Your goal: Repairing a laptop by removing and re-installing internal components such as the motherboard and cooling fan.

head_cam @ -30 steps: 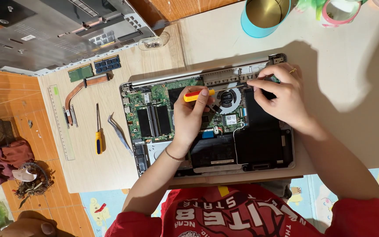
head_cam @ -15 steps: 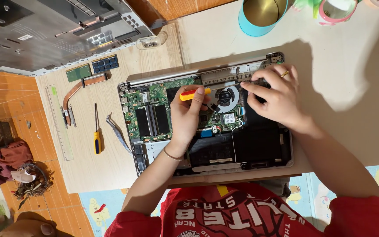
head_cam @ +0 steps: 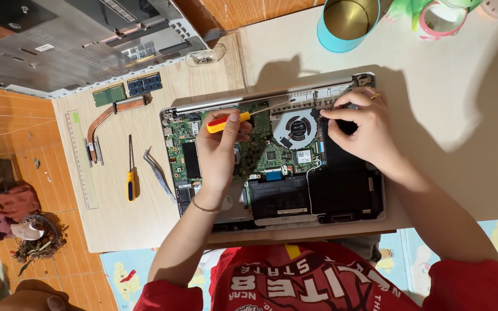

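Observation:
An opened laptop lies bottom-up on the table, showing its green board, a round fan and a black battery. My left hand rests on the board and grips a red and yellow screwdriver. Its thin shaft reaches right toward the hinge edge above the fan. My right hand presses on the laptop's upper right corner beside the fan, fingers curled down. What lies under those fingers is hidden.
On the wooden board to the left lie a yellow-handled screwdriver, tweezers, a ruler, a copper heat pipe and two memory modules. The grey laptop cover, a teal tin and tape rolls stand farther back.
My left hand has slid left across the board with the screwdriver. My right hand has stayed at the upper right corner, shifting only slightly.

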